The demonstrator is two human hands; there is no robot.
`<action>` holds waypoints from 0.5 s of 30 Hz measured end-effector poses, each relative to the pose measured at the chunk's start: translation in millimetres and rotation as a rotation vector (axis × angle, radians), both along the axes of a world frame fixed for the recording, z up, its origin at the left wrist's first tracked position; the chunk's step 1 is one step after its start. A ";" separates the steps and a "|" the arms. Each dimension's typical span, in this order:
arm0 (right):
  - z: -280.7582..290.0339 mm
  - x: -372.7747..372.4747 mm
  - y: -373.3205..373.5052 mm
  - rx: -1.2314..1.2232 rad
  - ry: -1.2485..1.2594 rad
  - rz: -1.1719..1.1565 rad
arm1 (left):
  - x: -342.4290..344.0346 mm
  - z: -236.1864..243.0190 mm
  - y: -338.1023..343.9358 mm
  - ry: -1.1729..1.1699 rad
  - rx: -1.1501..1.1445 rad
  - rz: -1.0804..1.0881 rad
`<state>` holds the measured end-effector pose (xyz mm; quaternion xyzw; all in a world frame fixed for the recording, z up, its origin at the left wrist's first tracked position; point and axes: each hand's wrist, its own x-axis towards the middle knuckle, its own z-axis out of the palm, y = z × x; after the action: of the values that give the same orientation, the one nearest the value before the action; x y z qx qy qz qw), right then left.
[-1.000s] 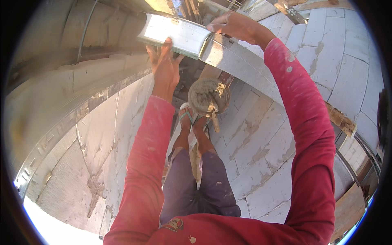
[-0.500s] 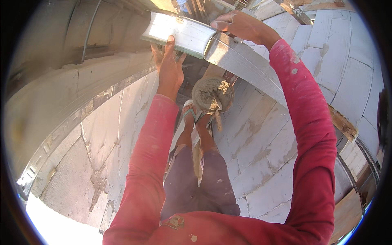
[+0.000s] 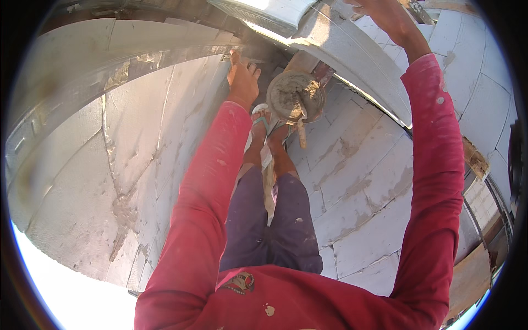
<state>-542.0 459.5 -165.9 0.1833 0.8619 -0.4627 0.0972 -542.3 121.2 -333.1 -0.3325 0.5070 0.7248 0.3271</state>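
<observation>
The white block with greenish-grey edges (image 3: pixel 261 12) rests at the top edge of the view, over the junction of a grey concrete beam (image 3: pixel 357 55) and the curved ledge. Below the block and apart from it, my left hand (image 3: pixel 243 77) has its fingers apart and partly bent, beside the ledge, holding nothing visible. At the upper right, my right hand (image 3: pixel 389 22) is open, off the block, over the beam's far side, its fingertips near the frame's edge. A round bucket of grey mortar (image 3: pixel 289 91) with a trowel (image 3: pixel 301 124) in it sits beyond my feet.
Light block walls (image 3: pixel 104 181) with mortar smears surround my legs on either side, and my feet in sandals stand on a narrow support. Rough timber (image 3: pixel 474 157) and metal rods are at the right. A curved concrete ledge (image 3: pixel 137 60) runs along the upper left. Bright light fills the lower-left corner.
Both hands have come off the white block: my left moved down a little, my right up and rightward. The surroundings have shifted in view, the block now higher and farther right.
</observation>
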 end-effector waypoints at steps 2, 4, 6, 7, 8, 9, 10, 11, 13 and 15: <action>11.5 13.0 0.7 0.080 0.032 0.017 | 19.1 4.4 -24.1 -0.012 -0.068 -0.080; 26.8 29.1 -0.4 0.175 0.159 -0.076 | 37.9 17.3 -50.1 0.001 -0.160 -0.193; 36.5 45.0 -5.6 0.183 0.205 -0.178 | 57.7 36.7 -89.8 0.006 -0.256 -0.294; 39.1 57.0 -5.4 0.150 0.182 -0.237 | 69.2 48.5 -114.4 -0.003 -0.296 -0.329; 42.0 69.0 -11.5 0.116 0.152 -0.297 | 82.4 63.9 -138.3 0.002 -0.310 -0.389; 46.1 77.3 -28.0 0.227 0.315 -0.339 | 93.8 79.1 -161.2 0.013 -0.323 -0.443; 54.2 88.3 -45.5 0.174 0.324 -0.413 | 108.4 92.1 -183.2 0.021 -0.380 -0.457; 65.7 105.5 -61.7 0.126 0.332 -0.492 | 120.8 106.9 -198.4 0.031 -0.431 -0.479; 77.7 140.0 -104.4 -0.097 0.269 -0.634 | 137.2 139.4 -221.7 0.012 -0.522 -0.623; 62.6 182.0 -142.9 -0.126 0.148 -0.639 | 160.4 129.6 -262.0 0.095 -0.569 -0.755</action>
<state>-360.0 316.6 -103.2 0.4035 0.7354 -0.5342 -0.1046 -382.0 -140.8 -203.6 -0.1679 0.7852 0.4018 0.4402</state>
